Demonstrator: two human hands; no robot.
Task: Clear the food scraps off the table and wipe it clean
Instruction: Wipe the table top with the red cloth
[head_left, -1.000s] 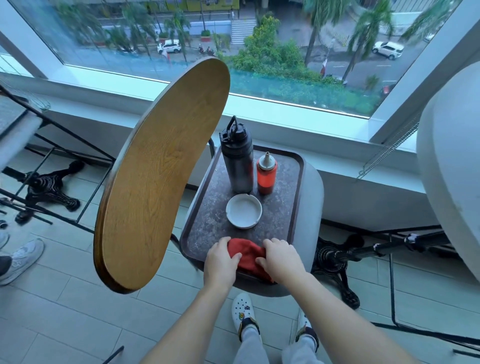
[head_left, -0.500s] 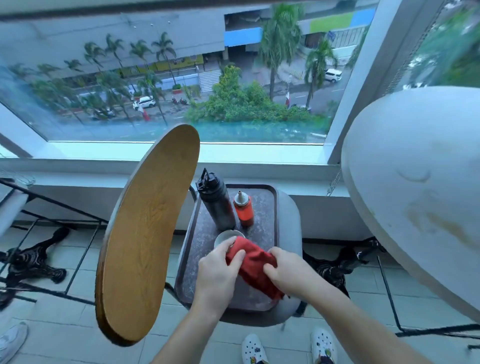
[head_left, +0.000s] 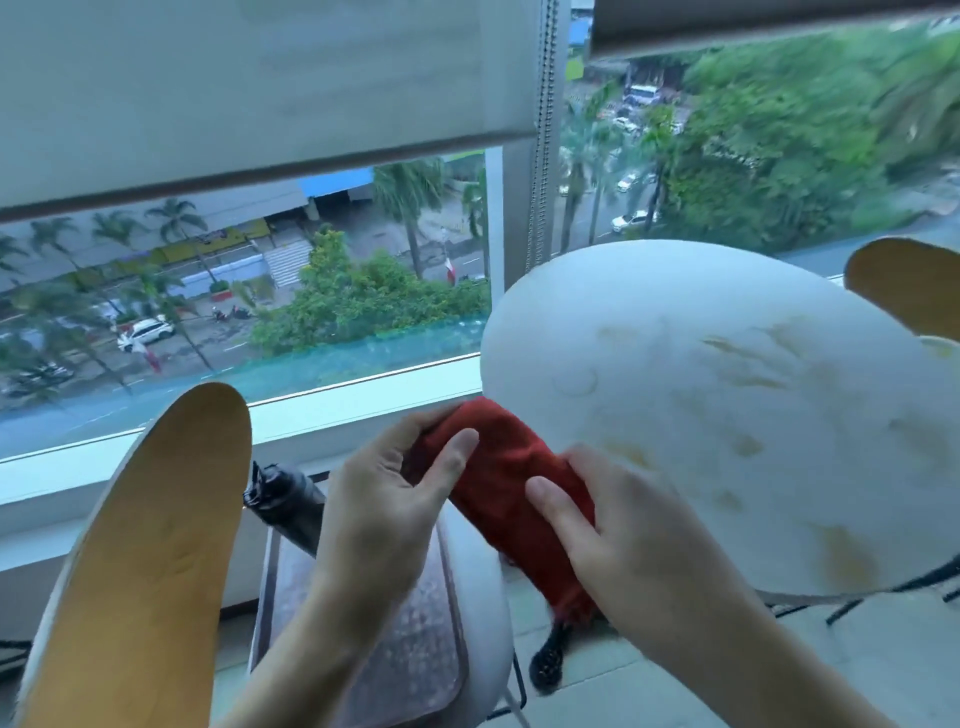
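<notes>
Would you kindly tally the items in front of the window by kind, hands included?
Hands: 2, left and right, both gripping the cloth
Red cloth: 1
White round table: 1
Wooden chair backs: 2
Black bottle: 1
Dark tray: 1
Total: 8

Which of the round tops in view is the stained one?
The white round tabletop at right, beside the red cloth; yellowish smears mark it. The two wooden tops show none.

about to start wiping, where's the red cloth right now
In the head view the red cloth is centre frame, held between the left hand and right hand, at the near edge of the stained white table.
</notes>
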